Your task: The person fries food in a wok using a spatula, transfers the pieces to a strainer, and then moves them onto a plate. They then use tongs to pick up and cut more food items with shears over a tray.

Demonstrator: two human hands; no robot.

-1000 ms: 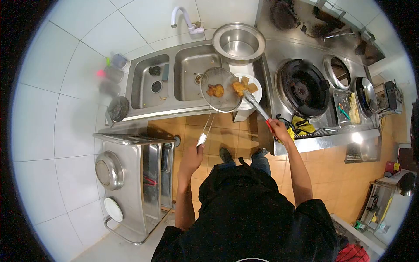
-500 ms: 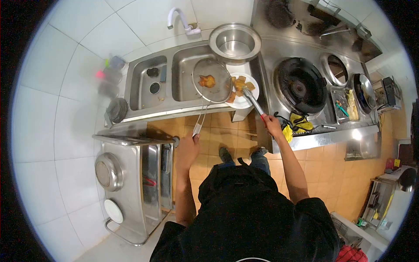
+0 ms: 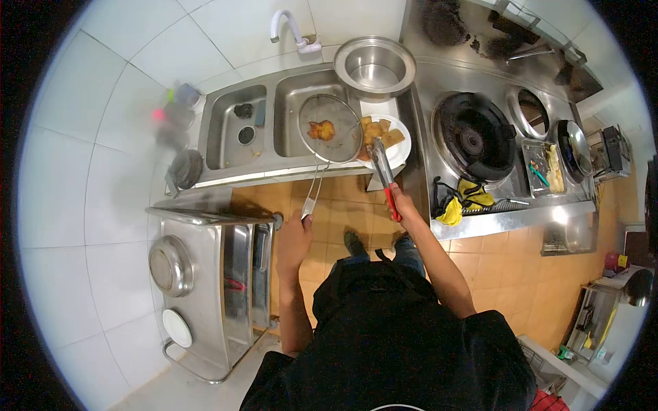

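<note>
My left hand (image 3: 295, 240) is closed round the handle of a wire strainer (image 3: 317, 152), which lies over the right sink basin. In its mesh sits a piece of golden-brown fried food (image 3: 321, 130). My right hand (image 3: 404, 207) grips red-handled metal tongs (image 3: 383, 166). Their tips are at the fried pieces (image 3: 391, 138) on a white plate (image 3: 404, 152), just right of the strainer. Whether the tips pinch a piece cannot be made out.
A large steel pot (image 3: 374, 67) stands behind the plate. At the right are a black wok burner (image 3: 473, 137), yellow-black gloves (image 3: 450, 211) and a metal tray (image 3: 538, 183). A steel cart (image 3: 205, 253) stands at the lower left; a faucet (image 3: 293, 31) is above the sink.
My right hand has moved left and slightly down, and the tongs now stand more upright with their tips nearer the left part of the plate. My left hand and the strainer stay nearly the same.
</note>
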